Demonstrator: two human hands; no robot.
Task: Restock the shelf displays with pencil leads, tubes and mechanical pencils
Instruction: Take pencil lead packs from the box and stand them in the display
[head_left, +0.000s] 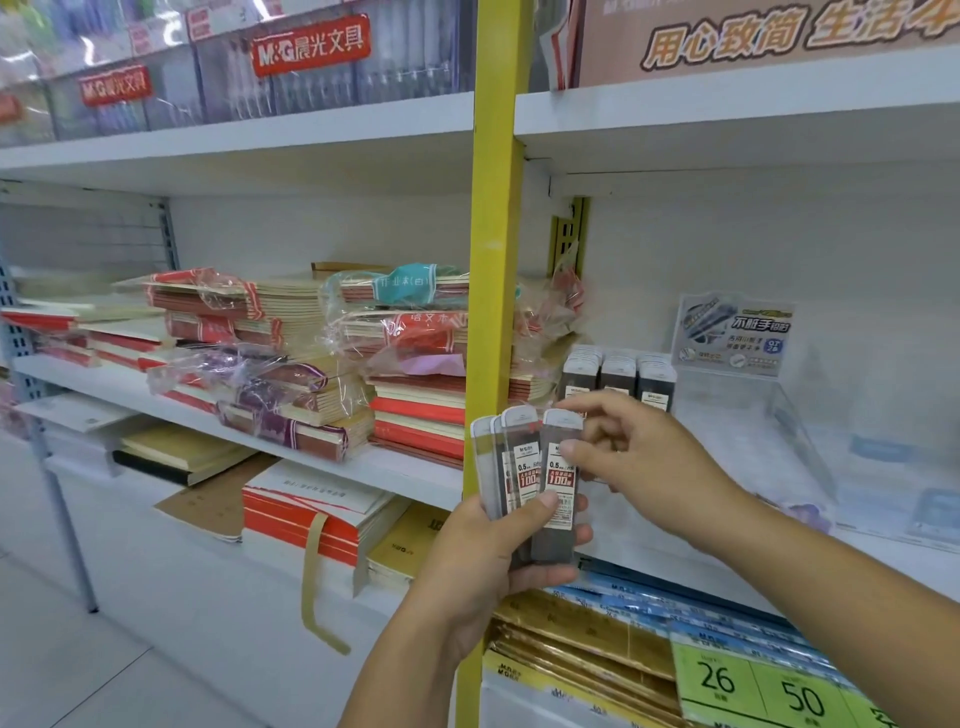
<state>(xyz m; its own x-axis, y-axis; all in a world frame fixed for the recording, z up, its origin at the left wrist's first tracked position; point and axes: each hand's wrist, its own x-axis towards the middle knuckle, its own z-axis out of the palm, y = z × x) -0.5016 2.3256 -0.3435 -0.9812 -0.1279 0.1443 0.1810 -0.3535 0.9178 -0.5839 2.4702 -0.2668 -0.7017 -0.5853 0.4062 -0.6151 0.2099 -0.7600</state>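
- Left hand (483, 561), thumb up, grips the lower ends of fanned pencil lead cases (522, 475), held before the yellow shelf post (496, 260).
- Right hand (644, 457) pinches the front case (555, 540) near its top.
- Cases stand upright, long axis vertical, caps up.

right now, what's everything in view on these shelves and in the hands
held packs: at least three, dark grey, fanned in left grip
shelf packs: three rows, dark grey, right shelf display
display: one, clear, right shelf
sign: one, white and blue, back of display
notebooks: many, red and cream, left shelf stacks
post: one, yellow, between bays
price tags: two readable, green, bottom right
left grip: one, bare, holds held packs
right grip: one, bare, pinches the front one's top
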